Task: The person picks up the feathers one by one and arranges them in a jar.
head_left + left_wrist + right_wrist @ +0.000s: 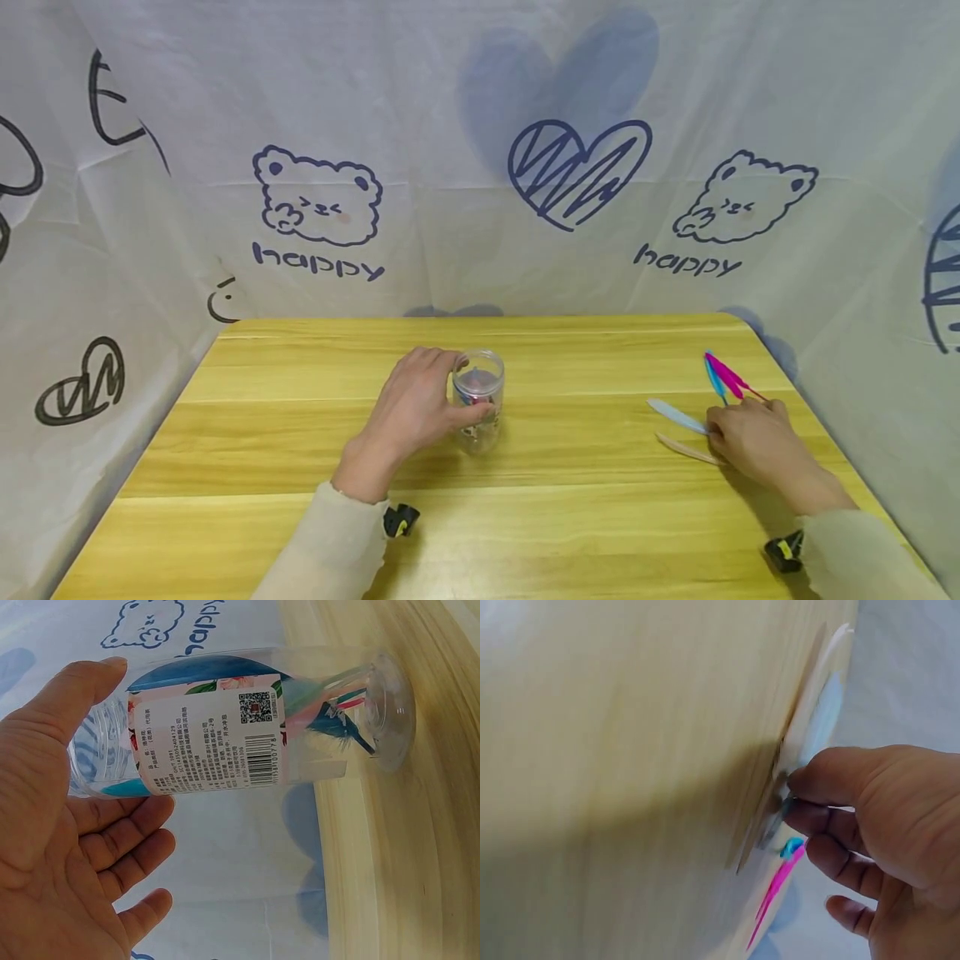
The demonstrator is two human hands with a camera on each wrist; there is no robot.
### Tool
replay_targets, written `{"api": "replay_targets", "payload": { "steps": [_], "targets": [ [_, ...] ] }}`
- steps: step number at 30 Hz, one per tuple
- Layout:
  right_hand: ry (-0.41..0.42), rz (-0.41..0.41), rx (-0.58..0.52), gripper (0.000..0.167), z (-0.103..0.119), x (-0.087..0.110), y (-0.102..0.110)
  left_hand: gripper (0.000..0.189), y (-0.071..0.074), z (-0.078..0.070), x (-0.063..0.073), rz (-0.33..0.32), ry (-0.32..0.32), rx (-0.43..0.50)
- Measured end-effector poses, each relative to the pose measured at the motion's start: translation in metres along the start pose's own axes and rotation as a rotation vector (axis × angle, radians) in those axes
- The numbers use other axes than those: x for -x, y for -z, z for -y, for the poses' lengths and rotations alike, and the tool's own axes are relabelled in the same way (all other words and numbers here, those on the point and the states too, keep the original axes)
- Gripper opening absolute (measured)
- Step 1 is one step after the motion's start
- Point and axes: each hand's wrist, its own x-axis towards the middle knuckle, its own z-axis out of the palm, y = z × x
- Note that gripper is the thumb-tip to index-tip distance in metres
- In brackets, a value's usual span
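Observation:
My left hand (pixel 416 408) grips a clear plastic jar (pixel 482 437) near its open rim, thumb on one side and fingers on the other. The jar stands upright on the table. Through its wall show a printed label (pixel 210 739) and several colourful feathers, among them a dark blue one (pixel 334 724). Over at the right, my right hand (pixel 761 442) pinches a light blue feather (pixel 675 415) near its quill with thumb and index finger. A cream feather (pixel 684 450) lies close beside it on the table, its quill end partly hidden by the hand.
Just beyond the right hand lie a magenta feather (pixel 726 375) and a bright blue feather (pixel 715 382), their tips meeting. The wooden table (pixel 300 450) has its right edge near that hand. A white printed cloth (pixel 435 225) hangs behind and at both sides.

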Motion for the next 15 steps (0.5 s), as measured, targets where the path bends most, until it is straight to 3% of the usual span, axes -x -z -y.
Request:
{"api": "replay_targets", "payload": {
  "steps": [10,15],
  "targets": [
    [-0.01,0.007,-0.023,0.01,0.011,-0.014,-0.005,0.075,0.0,0.0,0.0,0.004,0.007,-0.001],
    [-0.008,-0.053,-0.025,0.015,0.013,-0.015,-0.007,0.075,0.0,-0.001,0.0,0.002,0.011,0.0]
  ]
}}
